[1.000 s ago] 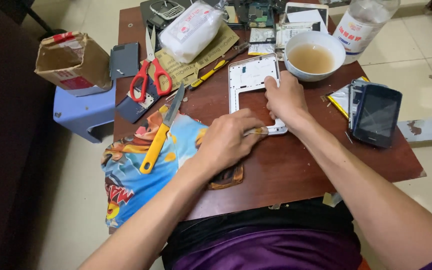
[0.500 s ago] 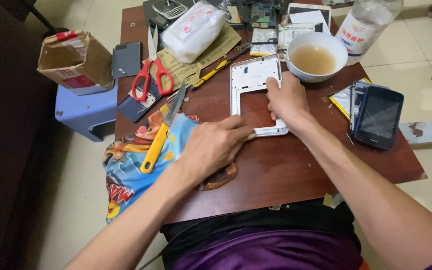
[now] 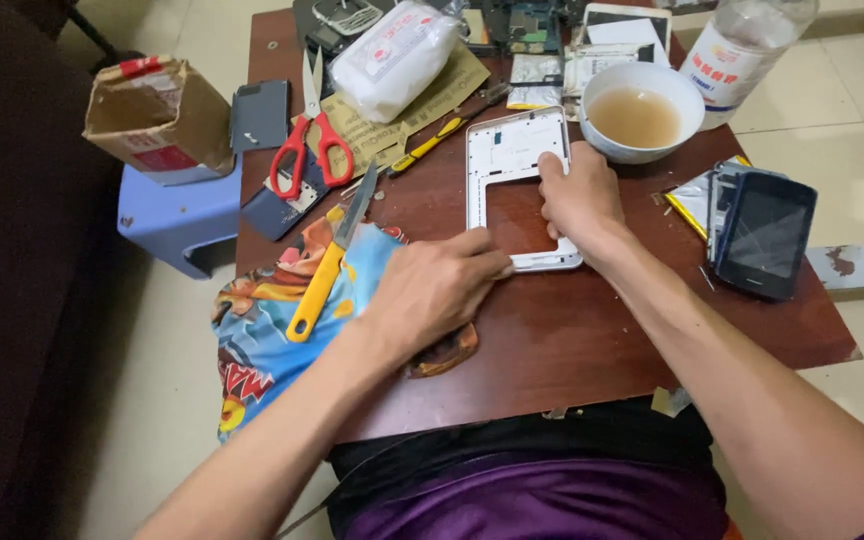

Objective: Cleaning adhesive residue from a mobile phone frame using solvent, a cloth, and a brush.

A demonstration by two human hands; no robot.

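Head view: a white phone frame (image 3: 515, 160) lies flat in the middle of the dark wooden desk (image 3: 592, 330), just below a white bowl (image 3: 640, 112) of brownish liquid. The right hand (image 3: 580, 195) presses down on the frame's right edge with its fingers spread flat, grasping nothing, while the left hand (image 3: 432, 290) rests at the frame's lower left corner, fingers curled with their tips touching it. A yellow-handled knife (image 3: 327, 262) lies on a colourful cloth (image 3: 282, 320) to the left, red scissors (image 3: 310, 135) beyond, a dark phone (image 3: 764, 240) to the right.
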